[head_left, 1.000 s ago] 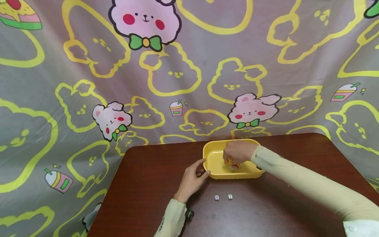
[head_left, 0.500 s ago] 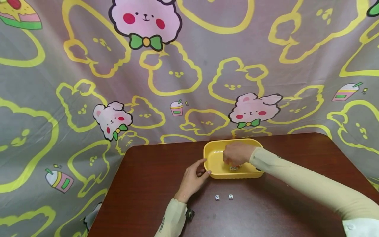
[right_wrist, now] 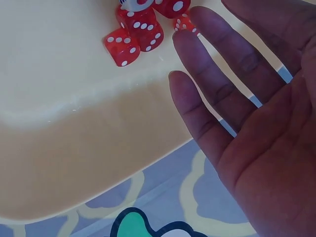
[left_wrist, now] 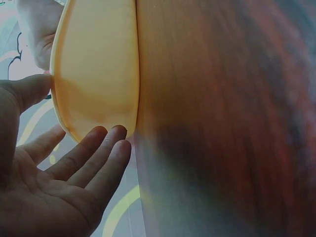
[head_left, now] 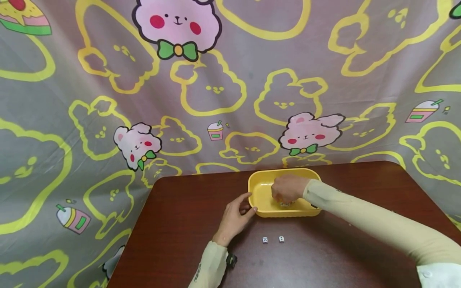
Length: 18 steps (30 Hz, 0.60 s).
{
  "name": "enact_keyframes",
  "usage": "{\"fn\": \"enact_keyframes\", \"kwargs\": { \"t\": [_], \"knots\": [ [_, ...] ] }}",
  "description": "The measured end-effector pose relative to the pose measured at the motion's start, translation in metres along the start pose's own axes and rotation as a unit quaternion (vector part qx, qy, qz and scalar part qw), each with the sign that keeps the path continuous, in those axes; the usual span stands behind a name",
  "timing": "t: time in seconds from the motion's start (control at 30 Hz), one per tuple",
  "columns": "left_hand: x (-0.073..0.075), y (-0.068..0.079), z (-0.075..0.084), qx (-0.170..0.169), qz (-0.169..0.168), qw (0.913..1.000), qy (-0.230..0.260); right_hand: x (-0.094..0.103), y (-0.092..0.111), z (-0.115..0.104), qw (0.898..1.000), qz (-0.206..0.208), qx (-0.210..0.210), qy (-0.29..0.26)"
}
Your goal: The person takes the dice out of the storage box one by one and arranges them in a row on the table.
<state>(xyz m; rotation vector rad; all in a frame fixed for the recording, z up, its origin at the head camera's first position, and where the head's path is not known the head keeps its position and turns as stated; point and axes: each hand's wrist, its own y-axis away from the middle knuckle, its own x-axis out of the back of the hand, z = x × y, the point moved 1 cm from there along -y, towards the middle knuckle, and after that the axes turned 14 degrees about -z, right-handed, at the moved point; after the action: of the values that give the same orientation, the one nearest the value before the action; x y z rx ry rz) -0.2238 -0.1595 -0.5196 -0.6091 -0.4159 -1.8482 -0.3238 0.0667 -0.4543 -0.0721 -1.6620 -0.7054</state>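
Note:
A yellow plastic tub (head_left: 266, 213) stands near the table's back edge. My left hand (head_left: 233, 218) rests at its left end, thumb at the rim; the left wrist view shows extended fingers (left_wrist: 91, 153) along the outer wall. My right hand (head_left: 289, 189) reaches down inside the tub, over a small cluster of dice (head_left: 285, 204). In the right wrist view, several red dice (right_wrist: 122, 48) with white pips and a partly cropped white die (right_wrist: 137, 4) lie beside the fingertips (right_wrist: 183, 39). The thumb and index fingertip are out of frame; I cannot tell whether they pinch a die.
Two white dice, a left one (head_left: 265, 240) and a right one (head_left: 281, 239), lie on the dark brown table (head_left: 187, 224) in front of the tub. A grey curtain (head_left: 230, 120) with cartoon rabbits hangs right behind the table.
My right hand has sunk slightly lower in the tub and now covers more of the dice there. The left hand and the two dice on the table have stayed put.

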Motion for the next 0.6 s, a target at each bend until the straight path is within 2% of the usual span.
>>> {"fn": "enact_keyframes", "kwargs": {
  "t": [0.27,0.6],
  "knots": [
    [0.0008,0.0005,0.0015,-0.001,0.000,1.0000,-0.001,-0.0063,-0.0053,-0.0005,1.000,-0.012,-0.004,0.016],
    [0.0009,0.0006,0.0032,-0.002,-0.001,1.0000,0.001,-0.0053,-0.0078,-0.0026,0.999,-0.042,-0.019,0.005]
  ]
}}
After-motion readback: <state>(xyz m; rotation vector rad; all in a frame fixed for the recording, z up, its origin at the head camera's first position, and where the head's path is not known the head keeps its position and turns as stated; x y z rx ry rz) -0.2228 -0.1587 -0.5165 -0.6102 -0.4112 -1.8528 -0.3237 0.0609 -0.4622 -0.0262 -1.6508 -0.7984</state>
